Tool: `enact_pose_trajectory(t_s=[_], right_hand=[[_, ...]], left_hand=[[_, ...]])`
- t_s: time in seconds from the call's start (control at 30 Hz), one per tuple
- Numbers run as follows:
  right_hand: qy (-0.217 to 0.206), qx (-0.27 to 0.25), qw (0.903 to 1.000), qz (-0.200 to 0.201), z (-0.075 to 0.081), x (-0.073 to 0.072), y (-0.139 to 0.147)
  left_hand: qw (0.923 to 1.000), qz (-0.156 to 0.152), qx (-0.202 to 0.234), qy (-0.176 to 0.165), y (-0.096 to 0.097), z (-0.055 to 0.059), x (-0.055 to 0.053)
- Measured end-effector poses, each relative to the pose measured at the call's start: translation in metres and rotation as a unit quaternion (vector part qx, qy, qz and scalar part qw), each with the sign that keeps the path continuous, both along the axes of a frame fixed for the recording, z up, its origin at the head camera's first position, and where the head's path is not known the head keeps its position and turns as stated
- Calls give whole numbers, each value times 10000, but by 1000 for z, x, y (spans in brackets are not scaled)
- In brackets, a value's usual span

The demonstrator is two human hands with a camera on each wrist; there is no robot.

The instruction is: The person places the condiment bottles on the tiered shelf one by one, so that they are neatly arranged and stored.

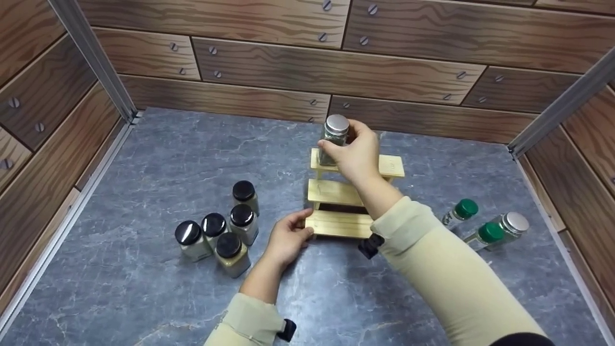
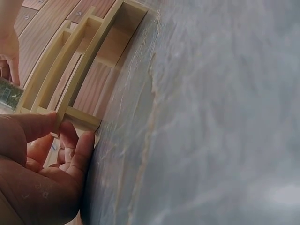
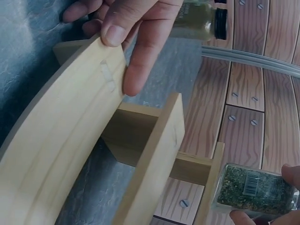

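My right hand (image 1: 360, 154) grips a square glass jar (image 3: 251, 187) of green flakes with a silver lid, thumb on one side and fingers on the other. It is upright at the left end of the top step of a three-step pale wooden rack (image 1: 338, 223). Its base is at the step's surface; whether it bears its weight there I cannot tell. My left hand (image 1: 287, 240) pinches the left end of the rack's lowest step. In the right wrist view the left thumb (image 3: 115, 33) lies on top of that step.
Left of the rack stand several black-lidded jars (image 1: 229, 247) in a cluster. On the right are two green-capped jars (image 1: 465, 209) and a silver-lidded jar (image 1: 516, 223). Wood-patterned walls (image 1: 264, 62) enclose the grey marbled table (image 1: 144, 307) at the back and sides.
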State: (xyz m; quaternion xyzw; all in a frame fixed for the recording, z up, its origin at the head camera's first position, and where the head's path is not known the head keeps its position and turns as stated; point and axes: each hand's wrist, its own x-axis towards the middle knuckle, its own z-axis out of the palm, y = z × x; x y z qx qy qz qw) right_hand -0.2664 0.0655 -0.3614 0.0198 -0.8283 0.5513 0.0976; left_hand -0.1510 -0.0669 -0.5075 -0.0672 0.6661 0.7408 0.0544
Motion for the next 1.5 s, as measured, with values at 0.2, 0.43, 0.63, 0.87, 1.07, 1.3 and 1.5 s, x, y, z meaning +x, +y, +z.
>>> enact_pose_trajectory(t_s=[0.2, 0.43, 0.63, 0.87, 1.07, 1.3, 1.5], right_hand=[[176, 218, 9996, -46, -1, -1, 2], [391, 620, 9973, -11, 1, 1, 1], [436, 763, 9961, -44, 3, 3, 1], [452, 817, 9956, -66, 2, 4, 2], [316, 891, 9955, -60, 1, 5, 3], [390, 353, 9986, -15, 3, 21, 40], [1173, 33, 9922, -412, 7, 40, 113]], left_hand=[[10000, -81, 17, 40, 2, 2, -4], [9998, -146, 69, 111, 2, 3, -6], [9997, -189, 87, 159, 2, 4, -8], [9994, -247, 82, 206, 2, 3, -8], [9993, -302, 139, 192, 2, 1, -7], [9993, -316, 126, 142, 2, -2, -5], [9998, -177, 54, 60, -7, -4, 0]])
